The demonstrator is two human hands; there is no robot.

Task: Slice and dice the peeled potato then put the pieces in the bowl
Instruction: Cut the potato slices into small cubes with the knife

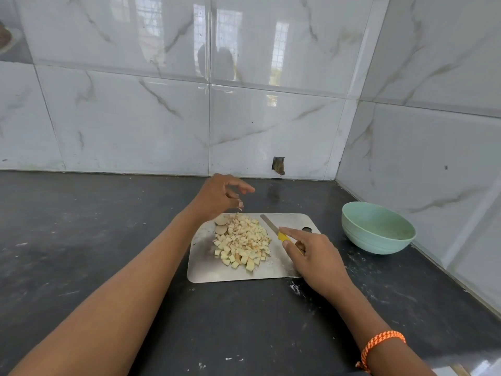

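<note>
The potato [242,241] is now a heap of small cubes in the middle of the board [206,270], with two round slices [221,224] not yet diced at the far left edge of the heap. We think the cutting is nearly done, and the heap sits together so it can be moved in one go. Our right hand [311,256] holds the knife [273,229] by its yellow handle, fingers curled round it and one finger laid along the top. The blade lies flat on the board just right of the heap, pointing to the far edge, so it is not cutting right now. Our left hand [221,195] floats above the far left corner of the board, just past the round slices. Its fingers are loosely bent and hold nothing; maybe it will reach for those slices next. The bowl [378,227] waits on the counter [81,226] to the right of the board, near the corner of the wall [135,104], well apart from the heap. We cannot see any pieces in it. It is close to the knife hand, so pieces could go over that way. Our right wrist has an orange band [382,346].
</note>
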